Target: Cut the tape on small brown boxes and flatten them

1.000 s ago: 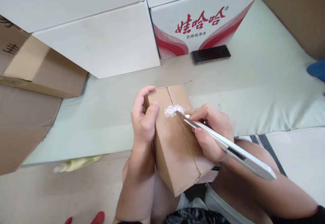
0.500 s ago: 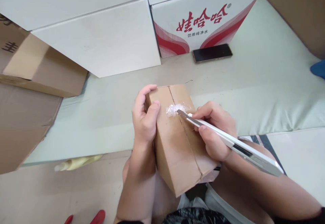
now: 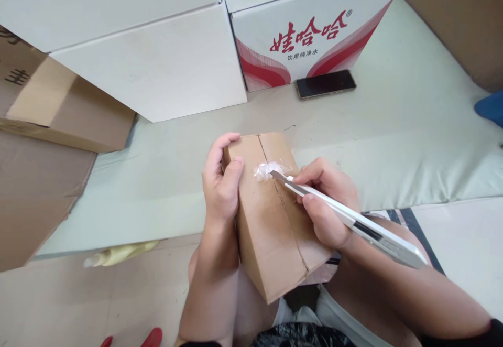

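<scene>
A small brown cardboard box (image 3: 261, 221) is tilted toward me over my lap, its far end by the edge of the cloth-covered surface. My left hand (image 3: 222, 179) grips its left side, thumb on top and fingers round the far edge. Between thumb and fingers my right hand (image 3: 328, 200) holds a white utility knife (image 3: 353, 220) with its blade out. The blade's tip touches crumpled clear tape (image 3: 267, 170) lying across the seam on the box's upper face. The seam runs lengthwise down the box.
White cartons (image 3: 157, 69) are stacked at the back, and a black phone (image 3: 325, 84) lies before the printed one. Brown cartons (image 3: 78, 111) stand left, another brown carton (image 3: 467, 27) back right. A blue object (image 3: 490, 108) shows at the right edge. Below lies a yellowish bottle (image 3: 118, 253).
The whole view has shifted slightly. Both hands, the box and the knife keep almost the same places relative to each other, with the blade still at the tape.
</scene>
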The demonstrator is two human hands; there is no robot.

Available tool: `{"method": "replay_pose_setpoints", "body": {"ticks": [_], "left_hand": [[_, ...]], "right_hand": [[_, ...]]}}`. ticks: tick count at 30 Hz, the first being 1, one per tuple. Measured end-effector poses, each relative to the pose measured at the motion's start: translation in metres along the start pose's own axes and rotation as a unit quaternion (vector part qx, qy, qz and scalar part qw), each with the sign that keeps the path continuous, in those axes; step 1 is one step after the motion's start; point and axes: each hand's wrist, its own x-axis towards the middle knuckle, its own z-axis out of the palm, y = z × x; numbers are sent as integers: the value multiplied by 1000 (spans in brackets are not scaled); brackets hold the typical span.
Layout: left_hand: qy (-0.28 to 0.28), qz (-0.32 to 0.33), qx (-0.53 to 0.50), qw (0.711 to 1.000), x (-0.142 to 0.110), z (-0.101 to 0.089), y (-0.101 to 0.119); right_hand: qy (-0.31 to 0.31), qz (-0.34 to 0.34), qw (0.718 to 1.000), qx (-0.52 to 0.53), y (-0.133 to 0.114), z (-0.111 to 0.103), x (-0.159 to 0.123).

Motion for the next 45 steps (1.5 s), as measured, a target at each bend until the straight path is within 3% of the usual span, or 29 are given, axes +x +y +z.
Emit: {"method": "replay_pose_setpoints", "body": {"ticks": [9, 16, 21, 25, 27, 32, 37, 45], "left_hand": [[19, 1, -7, 1000, 2, 0, 1], [22, 14, 8, 1000, 2, -3, -1], [20, 5, 1, 1000, 1, -4, -3], [25, -4, -16, 1000, 0, -4, -1], [26, -9, -25, 999, 0, -4, 0], [15, -10, -23, 1000, 0, -5, 1], [29, -19, -36, 999, -1, -5, 1], [27, -11, -45, 999, 0, -8, -6]], "right_hand": [[5, -36, 999, -14, -3, -1, 1], [22, 20, 999, 37, 2, -3, -1], [133, 4, 984, 116, 17, -2, 14], [193, -3, 980, -43, 33, -12, 27], [166, -7, 975, -147, 42, -22, 32], [12, 45, 944, -326, 66, -41, 42], [-72, 86, 915, -388, 81, -39, 45], [-143, 139, 868, -455, 77, -36, 48]]}}
